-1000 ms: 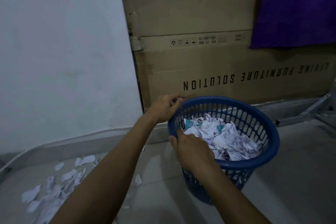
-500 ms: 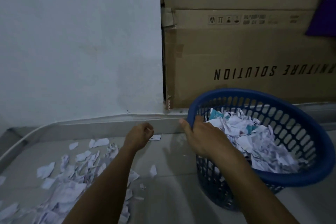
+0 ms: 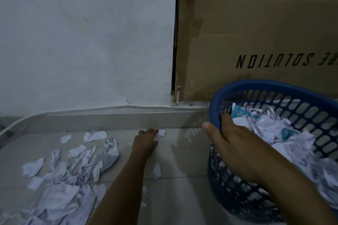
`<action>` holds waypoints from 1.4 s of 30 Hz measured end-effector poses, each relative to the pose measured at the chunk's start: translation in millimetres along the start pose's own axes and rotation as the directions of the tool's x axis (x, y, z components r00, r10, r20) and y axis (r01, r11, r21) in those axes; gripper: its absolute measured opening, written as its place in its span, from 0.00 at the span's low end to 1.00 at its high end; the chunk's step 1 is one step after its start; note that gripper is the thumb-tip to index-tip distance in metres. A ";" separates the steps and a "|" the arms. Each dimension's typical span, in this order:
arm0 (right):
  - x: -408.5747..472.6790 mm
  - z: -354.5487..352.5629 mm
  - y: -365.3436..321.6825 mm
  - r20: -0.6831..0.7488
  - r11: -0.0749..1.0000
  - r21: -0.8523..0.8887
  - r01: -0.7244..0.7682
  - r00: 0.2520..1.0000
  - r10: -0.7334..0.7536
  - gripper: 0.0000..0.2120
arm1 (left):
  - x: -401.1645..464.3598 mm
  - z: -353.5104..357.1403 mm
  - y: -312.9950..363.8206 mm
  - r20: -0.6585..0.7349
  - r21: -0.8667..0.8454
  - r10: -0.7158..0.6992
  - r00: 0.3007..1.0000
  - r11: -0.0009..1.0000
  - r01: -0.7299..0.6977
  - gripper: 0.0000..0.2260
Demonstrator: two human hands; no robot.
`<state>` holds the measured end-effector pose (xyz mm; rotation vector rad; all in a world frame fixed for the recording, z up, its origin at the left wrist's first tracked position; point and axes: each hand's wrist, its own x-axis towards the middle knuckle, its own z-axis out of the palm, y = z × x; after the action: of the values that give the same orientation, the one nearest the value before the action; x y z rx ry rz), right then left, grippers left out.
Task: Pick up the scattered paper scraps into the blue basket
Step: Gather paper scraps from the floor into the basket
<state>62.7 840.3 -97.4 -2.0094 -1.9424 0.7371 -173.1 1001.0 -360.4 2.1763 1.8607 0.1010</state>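
Observation:
The blue basket (image 3: 256, 83) is at the right, tilted toward me and heaped with white and teal paper scraps (image 3: 265, 126). My right hand (image 3: 230, 140) grips its near-left rim, thumb outside and fingers inside. My left hand (image 3: 146, 142) reaches forward low over the floor, its fingertips touching a small white scrap (image 3: 161, 132) beside the skirting. A large spread of scattered scraps (image 3: 73, 170) covers the floor at the left. One lone scrap (image 3: 157, 171) lies just right of my left forearm.
A large cardboard box (image 3: 256, 33) leans upright behind the basket. The white wall (image 3: 82, 42) and a grey skirting (image 3: 109, 120) bound the floor at the back. Pale floor tiles (image 3: 182, 179) lie between my arms.
My left hand let go of the basket rim, dropped to the floor and stretched out to the scrap by the skirting. The view swung left and down, and the basket now sits further right.

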 end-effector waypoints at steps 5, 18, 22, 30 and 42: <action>-3.5 -3.5 1.8 0.007 1.000 -0.001 0.012 1.000 -0.012 0.23 | -15.7 8.4 -4.8 -0.150 -0.288 -0.055 0.987 0.957 0.009 0.10; -6.2 -5.4 7.3 0.007 0.996 -0.051 0.077 0.997 -0.076 0.23 | -41.2 -30.5 -3.5 -0.193 -0.446 -0.114 0.974 0.895 0.017 0.08; -19.0 -10.6 8.1 0.039 0.990 -0.069 0.120 0.992 -0.117 0.19 | -51.0 -95.2 26.4 -0.278 -0.482 -0.014 0.961 0.867 -0.127 0.15; -46.3 -10.7 5.2 0.089 0.978 -0.099 0.181 0.981 -0.173 0.20 | -89.5 -222.8 139.1 -0.482 -0.566 0.149 0.864 0.700 -0.436 0.09; -58.9 26.5 -23.0 0.096 0.963 -0.110 0.248 0.967 -0.238 0.24 | -121.4 -259.4 201.5 -0.170 -0.403 0.428 0.887 0.791 -0.459 0.11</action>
<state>30.3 779.9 -97.2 -1.7829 -2.2801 0.6635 -60.3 897.4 -45.5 2.2426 1.1578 0.6328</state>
